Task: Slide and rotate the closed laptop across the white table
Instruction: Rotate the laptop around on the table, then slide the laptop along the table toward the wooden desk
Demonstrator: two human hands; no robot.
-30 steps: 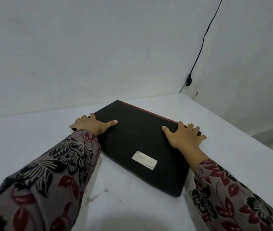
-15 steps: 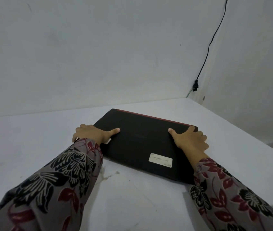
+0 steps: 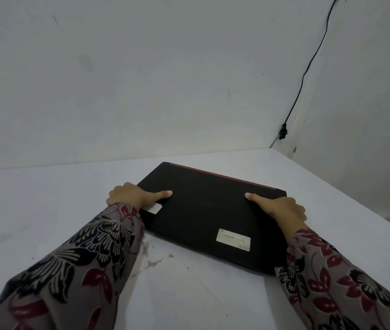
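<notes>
the laptop (image 3: 203,215) lies closed and flat on the white tabletop (image 3: 46,210), black lid up, held between both hands. a pale rectangular sticker (image 3: 233,239) sits on the lid just inward of the right wrist; it carries a line of faint handwriting, too small and blurred to read. a second pale label (image 3: 154,208) peeks out from under the heel of the left hand (image 3: 132,198), with no writing that can be made out. no brand mark shows on the lid.

the laptop's long axis runs from the left hand to the right hand (image 3: 282,208), skewed a little so that the end at the right hand lies nearer the person. a thin red strip (image 3: 222,175) lines the far long edge, beyond both thumbs.

the left hand grips the left short edge, thumb stretched flat across the lid and fingers curled over the side. the right hand grips the right short edge in the same way, thumb pointing inward on the lid, fingers wrapped down over the edge. both arms wear patterned floral sleeves (image 3: 89,253).

past the right hand, a black cable (image 3: 308,67) runs down the wall (image 3: 141,79) to a plug (image 3: 283,132) near the tabletop's far corner.
</notes>
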